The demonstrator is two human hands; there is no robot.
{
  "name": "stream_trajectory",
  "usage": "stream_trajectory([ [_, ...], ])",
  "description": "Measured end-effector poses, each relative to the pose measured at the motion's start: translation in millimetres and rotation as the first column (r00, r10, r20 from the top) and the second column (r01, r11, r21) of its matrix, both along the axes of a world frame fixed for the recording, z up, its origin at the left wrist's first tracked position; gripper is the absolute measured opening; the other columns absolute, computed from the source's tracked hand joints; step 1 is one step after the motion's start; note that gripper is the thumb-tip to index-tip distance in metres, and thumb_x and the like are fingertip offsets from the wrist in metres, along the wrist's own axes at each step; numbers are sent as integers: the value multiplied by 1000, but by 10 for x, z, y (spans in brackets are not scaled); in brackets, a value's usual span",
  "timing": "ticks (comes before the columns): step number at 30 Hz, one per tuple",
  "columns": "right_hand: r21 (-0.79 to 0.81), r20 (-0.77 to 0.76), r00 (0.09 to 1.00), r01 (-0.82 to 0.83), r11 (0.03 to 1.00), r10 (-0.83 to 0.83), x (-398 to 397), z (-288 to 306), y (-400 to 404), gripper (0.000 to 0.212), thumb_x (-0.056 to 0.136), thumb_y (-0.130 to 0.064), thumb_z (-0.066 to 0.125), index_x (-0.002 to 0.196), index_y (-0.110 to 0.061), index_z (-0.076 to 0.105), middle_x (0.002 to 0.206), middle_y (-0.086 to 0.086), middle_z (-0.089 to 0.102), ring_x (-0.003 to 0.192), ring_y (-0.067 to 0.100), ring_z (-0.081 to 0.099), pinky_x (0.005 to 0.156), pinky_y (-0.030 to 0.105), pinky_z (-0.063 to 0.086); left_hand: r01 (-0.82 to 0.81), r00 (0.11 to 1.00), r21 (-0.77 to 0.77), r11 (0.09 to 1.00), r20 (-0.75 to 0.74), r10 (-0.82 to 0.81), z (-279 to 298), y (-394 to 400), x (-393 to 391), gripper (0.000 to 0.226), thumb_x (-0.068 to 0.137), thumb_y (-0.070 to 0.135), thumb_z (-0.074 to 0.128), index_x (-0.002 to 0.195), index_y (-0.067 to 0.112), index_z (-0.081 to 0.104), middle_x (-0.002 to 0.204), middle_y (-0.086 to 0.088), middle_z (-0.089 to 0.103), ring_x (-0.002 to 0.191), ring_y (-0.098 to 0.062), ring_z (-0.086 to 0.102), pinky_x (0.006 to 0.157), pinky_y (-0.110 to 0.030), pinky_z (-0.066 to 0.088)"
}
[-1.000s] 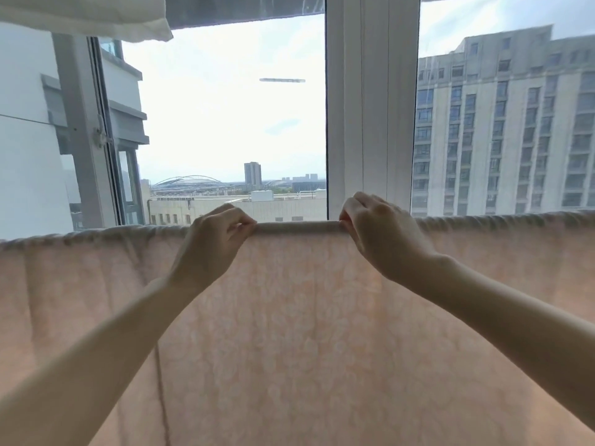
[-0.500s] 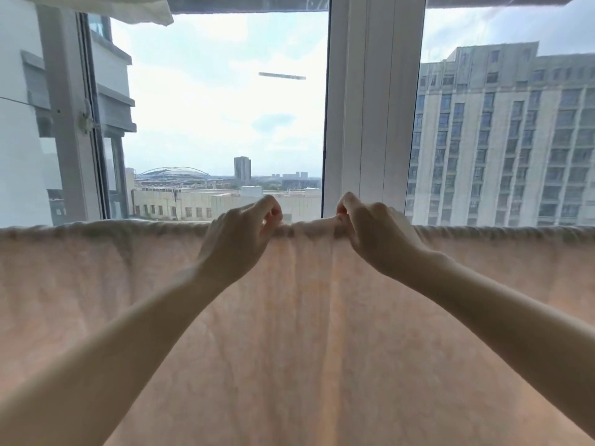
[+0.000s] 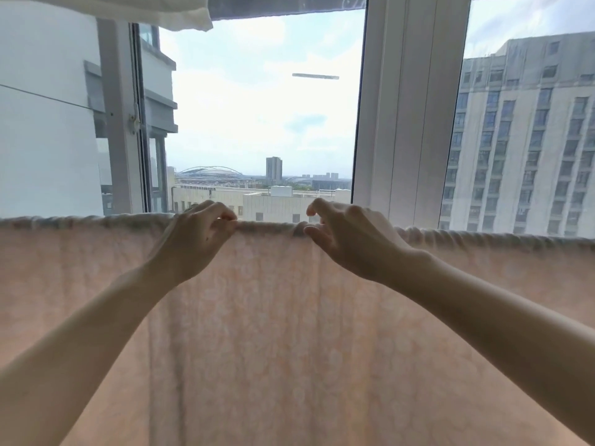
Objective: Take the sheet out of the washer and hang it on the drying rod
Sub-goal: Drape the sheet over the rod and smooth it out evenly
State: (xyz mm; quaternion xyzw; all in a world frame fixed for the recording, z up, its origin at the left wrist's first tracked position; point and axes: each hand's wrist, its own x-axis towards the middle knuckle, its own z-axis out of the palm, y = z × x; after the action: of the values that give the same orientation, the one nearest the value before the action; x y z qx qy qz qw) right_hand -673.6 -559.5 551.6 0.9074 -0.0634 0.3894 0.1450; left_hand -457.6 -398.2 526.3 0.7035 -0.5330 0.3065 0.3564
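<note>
A pale pink patterned sheet [image 3: 273, 333] hangs draped over the drying rod, which stays hidden under the sheet's top fold. The fold runs across the whole width at hand height. My left hand [image 3: 199, 239] pinches the fold between thumb and curled fingers, just left of centre. My right hand [image 3: 351, 243] is a short way to the right; its thumb touches the fold, and its index finger is lifted off with a gap showing between them.
Right behind the sheet stands a window with a thick white frame post [image 3: 402, 123] and a sash frame [image 3: 122, 123] on the left. A white cloth [image 3: 135, 9] hangs overhead at the top left. Buildings lie outside.
My hands drew close together, bunching the fold between them, then parted again. The right hand's pinch has loosened, with the index finger now raised.
</note>
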Motion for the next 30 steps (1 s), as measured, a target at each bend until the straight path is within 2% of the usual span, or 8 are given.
stream_trajectory([
  [5,-41,-11,1000,-8,999,7,184,-65,35,19,101,-35,43,105,-16,46,86,-1,60,63,12,57,61,34,55,45,981,-119,992,-184,-66,29,8,14,10,91,19,64,96,12,69,91,4,70,86,-2,62,81,-21,48],
  [9,-89,9,1000,26,996,-25,277,-41,56,7,100,-16,48,97,-17,42,71,-4,52,53,9,49,55,32,52,72,983,-176,982,-156,-100,56,-170,-149,8,92,11,62,90,18,65,81,14,63,80,5,58,77,-13,47],
  [11,-77,20,999,37,996,-36,292,-6,60,6,101,-20,45,96,-17,45,73,-5,55,57,12,53,57,34,53,125,980,-189,974,-132,-151,46,-260,-245,9,93,11,61,90,19,64,81,15,63,80,4,59,74,-9,46],
  [14,-36,24,999,26,999,-26,326,12,87,15,101,-31,41,99,-18,48,78,-6,58,59,10,55,59,30,51,182,972,-187,965,-111,-205,47,-280,-268,7,94,14,60,95,14,66,88,9,66,87,0,61,78,-10,48],
  [17,-19,19,1000,-7,1000,7,427,7,165,18,100,-34,44,106,-19,50,84,-6,61,61,10,57,59,26,49,118,991,-175,977,-34,-126,62,-148,-153,13,96,16,57,102,12,68,99,5,68,91,-5,61,78,-8,45],
  [21,-32,0,999,-54,998,54,654,-17,339,22,99,-34,44,110,-17,52,94,-3,64,72,12,60,67,30,52,-35,999,-68,997,28,37,16,107,169,21,99,23,50,108,15,67,104,7,65,97,-9,55,82,-25,44],
  [25,-27,-3,998,-58,998,58,929,-88,521,25,100,-35,40,111,-17,52,94,-3,62,70,11,51,65,27,41,-43,998,-10,999,40,43,-71,366,519,26,100,27,47,116,16,64,110,3,67,103,-10,57,92,-32,48],
  [30,-26,7,1000,-30,999,30,1267,-80,780,27,99,-38,42,114,-18,52,100,-2,63,81,15,59,72,33,51,4,999,-55,998,55,-1,-50,630,856,29,102,27,45,116,14,66,110,3,67,105,-9,56,90,-30,46],
])
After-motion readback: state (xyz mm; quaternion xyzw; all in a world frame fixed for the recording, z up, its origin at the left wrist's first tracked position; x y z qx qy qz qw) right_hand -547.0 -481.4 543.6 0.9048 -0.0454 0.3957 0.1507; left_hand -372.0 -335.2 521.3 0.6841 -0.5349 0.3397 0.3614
